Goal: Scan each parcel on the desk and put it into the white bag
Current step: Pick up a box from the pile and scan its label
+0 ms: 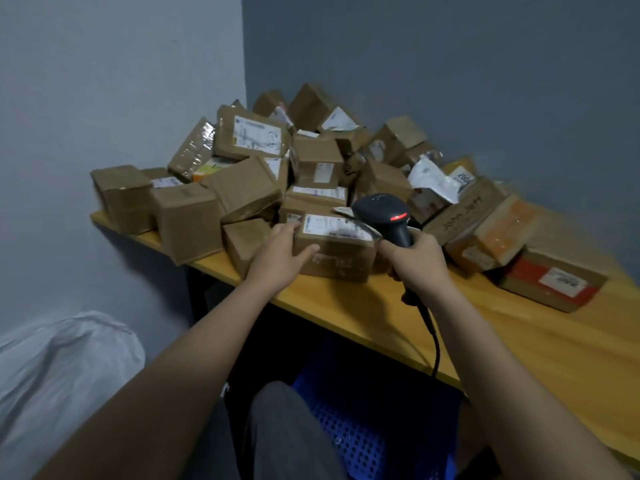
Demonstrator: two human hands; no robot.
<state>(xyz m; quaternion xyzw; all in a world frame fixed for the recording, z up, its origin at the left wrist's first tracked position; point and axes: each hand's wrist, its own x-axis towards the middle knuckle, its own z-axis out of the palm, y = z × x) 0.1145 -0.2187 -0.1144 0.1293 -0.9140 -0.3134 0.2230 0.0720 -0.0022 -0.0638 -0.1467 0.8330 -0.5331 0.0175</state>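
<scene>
A brown cardboard parcel (341,252) with a white label on top sits at the front of the pile on the yellow desk (381,320). My left hand (282,256) grips its left end, fingers over the top and thumb on the front face. My right hand (417,263) holds a black barcode scanner (384,211) by its handle; the scanner's head, with a red light lit, points at the label. Its cable hangs down over the desk edge. The white bag (59,372) lies on the floor at the lower left.
Several more taped cardboard parcels (249,140) are heaped across the desk against the grey wall corner. A box with a red side (554,282) lies at the right. A blue perforated crate (349,434) stands under the desk by my knee.
</scene>
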